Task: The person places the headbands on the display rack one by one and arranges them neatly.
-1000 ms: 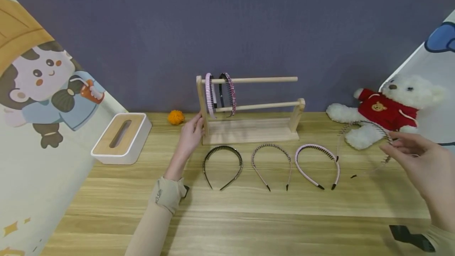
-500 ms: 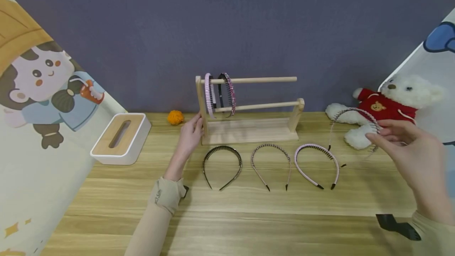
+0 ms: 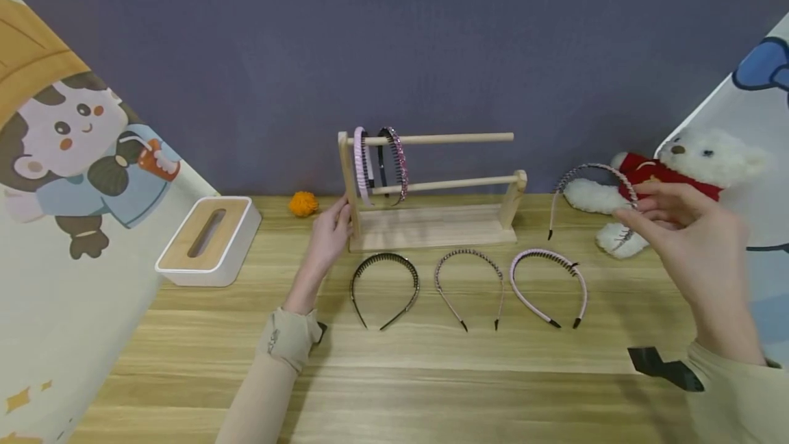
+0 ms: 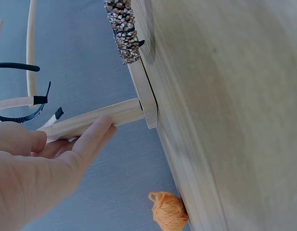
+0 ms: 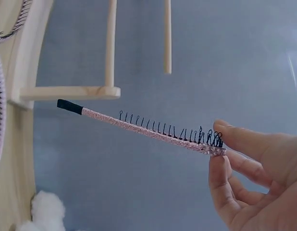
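Observation:
My right hand point(image 3: 693, 238) pinches a thin pink beaded headband point(image 5: 153, 134) with black comb teeth and a black tip, raised in front of the white bear. In the right wrist view, thumb and fingers hold it at its arch. My left hand point(image 3: 329, 235) grips the left upright of a wooden headband stand point(image 3: 434, 227). From the stand's upper rod hang a pink wrapped headband point(image 3: 360, 163) and a glittery pink and black one point(image 3: 403, 164). On the table lie a black headband point(image 3: 387, 256), a thin beaded headband point(image 3: 470, 252) and a pale pink headband point(image 3: 518, 293), ends toward me.
Behind the left hand sits an orange yarn ball point(image 3: 303, 204). A white tissue box point(image 3: 231, 259) with a wooden lid stands at the left. The teddy bear point(image 3: 703, 156) in a red top leans at the right. A dark wall point(image 3: 431, 40) backs the table.
My right hand has moved left and upward with the beaded headband, from over the right side of the table toward the stand. My left hand stays on the upright.

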